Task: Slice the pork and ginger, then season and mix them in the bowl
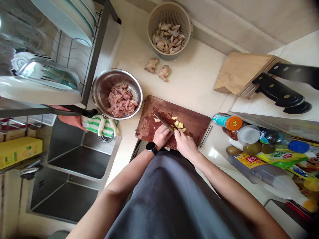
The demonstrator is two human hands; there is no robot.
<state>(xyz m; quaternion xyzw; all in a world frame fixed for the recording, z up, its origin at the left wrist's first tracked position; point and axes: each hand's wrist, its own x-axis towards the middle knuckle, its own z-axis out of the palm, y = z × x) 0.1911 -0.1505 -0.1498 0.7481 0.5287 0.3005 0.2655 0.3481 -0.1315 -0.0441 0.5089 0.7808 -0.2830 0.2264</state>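
Ginger slices [179, 125]: pale yellow, thin, small uneven pieces in a loose cluster near the middle of the cutting board [196, 124]. One slice lies a little apart toward the far edge, and another pale bit sits left of the blade.

- Board: dark reddish wood, wet-looking and stained, with a metal handle on its right end. It lies flat on the bench [196, 76], right in front of me.
- Left hand [161, 136]: watch [151, 147] on the wrist, fingers wrapped tight around the handle of the knife [163, 121]. The blade points away and to the left, with its edge down on the board just beside the slices.
- Right hand [185, 144]: fingers curled and drawn together, tips down at the near edge of the cluster, close against the blade. I cannot tell whether they pin a piece, because the knuckles hide it.
- Two whole ginger knobs [164, 72], tan and lumpy, lie uncut on the bench beyond the board.
- Steel bowl [99, 84] of pink raw meat strips [121, 100] sits just left of the board.
- Plastic basket [171, 13] of mushrooms stands at the far wall.
- Knife block [239, 73] lies to the right, with bottles [228, 121] crowded near the board's handle.
- Sink [74, 159] is at my left.
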